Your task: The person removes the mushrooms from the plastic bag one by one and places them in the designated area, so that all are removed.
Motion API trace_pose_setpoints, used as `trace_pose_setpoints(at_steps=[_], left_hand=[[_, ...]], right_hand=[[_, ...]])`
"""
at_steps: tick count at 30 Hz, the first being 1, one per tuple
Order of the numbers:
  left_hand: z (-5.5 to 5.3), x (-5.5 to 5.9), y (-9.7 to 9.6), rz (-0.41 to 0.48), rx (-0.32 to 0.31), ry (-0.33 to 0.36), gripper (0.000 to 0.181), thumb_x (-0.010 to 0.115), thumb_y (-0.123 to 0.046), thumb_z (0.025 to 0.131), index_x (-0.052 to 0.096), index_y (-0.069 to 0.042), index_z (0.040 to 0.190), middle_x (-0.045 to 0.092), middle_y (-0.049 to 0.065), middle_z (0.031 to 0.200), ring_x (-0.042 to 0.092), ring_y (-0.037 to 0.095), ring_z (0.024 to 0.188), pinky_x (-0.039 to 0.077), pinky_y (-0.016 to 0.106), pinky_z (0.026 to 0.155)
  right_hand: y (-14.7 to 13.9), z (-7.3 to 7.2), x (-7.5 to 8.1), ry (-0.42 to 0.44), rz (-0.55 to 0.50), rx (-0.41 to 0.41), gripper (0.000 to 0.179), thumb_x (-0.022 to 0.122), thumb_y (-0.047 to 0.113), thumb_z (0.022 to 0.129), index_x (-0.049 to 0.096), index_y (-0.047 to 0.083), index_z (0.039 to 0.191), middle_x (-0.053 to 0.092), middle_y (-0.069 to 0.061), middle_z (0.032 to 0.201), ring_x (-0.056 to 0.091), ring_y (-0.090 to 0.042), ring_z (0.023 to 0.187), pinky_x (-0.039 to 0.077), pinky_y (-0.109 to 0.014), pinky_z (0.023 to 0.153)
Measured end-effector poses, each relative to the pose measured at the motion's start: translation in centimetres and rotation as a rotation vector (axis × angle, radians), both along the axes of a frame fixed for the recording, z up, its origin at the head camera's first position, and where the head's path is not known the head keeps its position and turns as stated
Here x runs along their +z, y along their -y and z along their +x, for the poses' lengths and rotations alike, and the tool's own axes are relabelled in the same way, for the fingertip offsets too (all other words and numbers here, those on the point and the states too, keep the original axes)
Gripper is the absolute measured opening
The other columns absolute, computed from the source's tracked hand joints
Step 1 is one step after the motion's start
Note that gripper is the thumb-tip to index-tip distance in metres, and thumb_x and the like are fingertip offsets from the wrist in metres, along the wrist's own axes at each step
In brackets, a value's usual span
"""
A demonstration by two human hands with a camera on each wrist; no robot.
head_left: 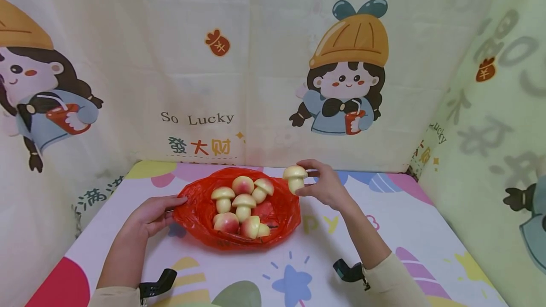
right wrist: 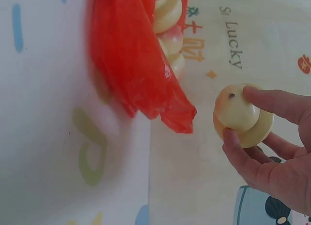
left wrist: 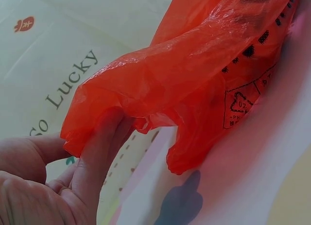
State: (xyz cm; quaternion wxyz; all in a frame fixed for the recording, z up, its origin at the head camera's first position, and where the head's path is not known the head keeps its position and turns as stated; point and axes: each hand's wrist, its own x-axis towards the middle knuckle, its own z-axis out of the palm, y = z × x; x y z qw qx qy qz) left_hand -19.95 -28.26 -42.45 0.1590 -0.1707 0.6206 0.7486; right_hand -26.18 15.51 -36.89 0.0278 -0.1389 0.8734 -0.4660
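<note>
Bag (head_left: 230,244) is being pinched at nine o'clock by left hand (head_left: 151,213), mushroom (head_left: 295,179) at two by right hand (head_left: 326,185), smoothness risking slips

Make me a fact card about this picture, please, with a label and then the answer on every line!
Left hand: pinches the edge of a red bag
Right hand: holds a cream mushroom-shaped piece
Bag: open, on a patterned table
Inside: more mushroom-shaped pieces and rounded pink-tinged ones
Behind: cloth printed "So Lucky"
</note>
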Motion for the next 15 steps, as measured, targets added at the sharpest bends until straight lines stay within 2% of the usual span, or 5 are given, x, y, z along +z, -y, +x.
trace_pose_setpoints(at_steps=[15], left_hand=[[-0.1, -0.1, 0.2, 0.018, 0.009, 0.011, 0.070, 0.071, -0.020, 0.100, 0.038, 0.001, 0.158, 0.077, -0.001, 0.096, 0.078, 0.017, 0.088, 0.064, 0.030, 0.083]], right_hand=[[-2.4, -1.4, -0.8, 0.027, 0.022, -0.078, 0.068, 0.088, 0.008, 0.079, 0.060, 0.013, 0.141, 0.061, -0.011, 0.140, 0.060, -0.038, 0.128, 0.063, -0.044, 0.092]])
